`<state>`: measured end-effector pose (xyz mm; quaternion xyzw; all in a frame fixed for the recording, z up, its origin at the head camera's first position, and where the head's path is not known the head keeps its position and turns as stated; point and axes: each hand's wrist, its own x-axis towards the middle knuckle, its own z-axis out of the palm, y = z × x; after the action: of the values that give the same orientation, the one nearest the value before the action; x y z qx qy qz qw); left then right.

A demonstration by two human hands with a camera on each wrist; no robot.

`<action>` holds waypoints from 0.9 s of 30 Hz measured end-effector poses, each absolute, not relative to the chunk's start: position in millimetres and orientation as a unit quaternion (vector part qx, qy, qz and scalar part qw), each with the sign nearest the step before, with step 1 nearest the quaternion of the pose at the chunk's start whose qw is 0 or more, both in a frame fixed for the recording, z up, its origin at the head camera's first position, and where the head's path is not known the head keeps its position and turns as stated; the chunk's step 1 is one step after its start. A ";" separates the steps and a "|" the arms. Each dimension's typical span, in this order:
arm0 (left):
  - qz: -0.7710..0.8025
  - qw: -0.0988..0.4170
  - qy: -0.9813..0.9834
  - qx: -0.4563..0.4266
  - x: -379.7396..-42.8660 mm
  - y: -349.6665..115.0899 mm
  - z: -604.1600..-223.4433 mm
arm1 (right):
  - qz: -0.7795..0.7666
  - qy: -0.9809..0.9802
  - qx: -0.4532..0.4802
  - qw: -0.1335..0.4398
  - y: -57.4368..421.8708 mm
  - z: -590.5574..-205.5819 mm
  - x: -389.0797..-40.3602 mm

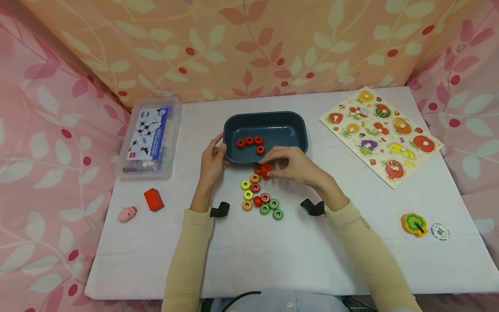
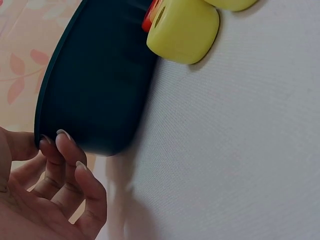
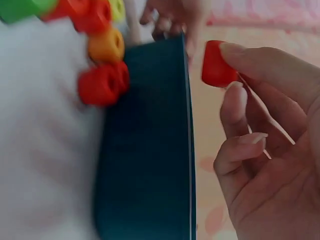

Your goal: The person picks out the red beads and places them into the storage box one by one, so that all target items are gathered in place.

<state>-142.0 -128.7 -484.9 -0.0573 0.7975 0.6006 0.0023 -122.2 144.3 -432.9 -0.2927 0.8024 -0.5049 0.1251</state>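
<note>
My right hand [image 1: 296,166] pinches a red bead [image 3: 218,65] between thumb and fingertips. In the head view it is just in front of a dark blue rectangular dish [image 1: 265,159]. My left hand [image 1: 212,161] grips the dish's left end, with thumb and fingertips at the rim in the left wrist view. Several red beads [image 1: 249,141] lie inside the dish. In front of it, loose beads lie on the white cloth: yellow beads [image 1: 245,185], orange beads [image 1: 247,205], green beads [image 1: 277,214] and more red or pink ones [image 1: 265,198].
A clear plastic box [image 1: 171,143] with a molecule label stands at the left, behind a red block [image 1: 153,199] and a pink pig figure [image 1: 127,214]. A fruit puzzle board [image 1: 374,151] lies at the right. Nearer are a tree piece [image 1: 414,224] and a round white token [image 1: 440,232].
</note>
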 end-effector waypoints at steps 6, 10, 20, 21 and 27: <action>0.605 0.004 0.794 -0.060 -142.6 -129.3 -485.4 | -0.522 0.822 -0.215 0.073 151.5 -436.2 -158.0; 0.607 0.006 0.792 -0.058 -143.3 -129.6 -486.2 | -0.466 0.868 -0.164 0.048 147.8 -446.4 -176.3; 0.610 0.016 0.790 -0.060 -144.1 -130.4 -486.9 | -0.374 0.910 -0.148 0.102 130.2 -460.8 -199.1; 0.610 0.015 0.790 -0.062 -143.9 -130.2 -486.5 | -0.372 0.910 -0.149 0.106 129.0 -461.7 -200.5; 0.609 0.005 0.791 -0.059 -143.3 -129.1 -486.5 | -0.376 0.908 -0.145 0.119 127.9 -464.5 -203.7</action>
<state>-143.3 -129.1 -486.5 -0.0591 0.7913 0.6086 0.0054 -203.7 127.9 -464.5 -0.1453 0.9075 -0.3756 0.1191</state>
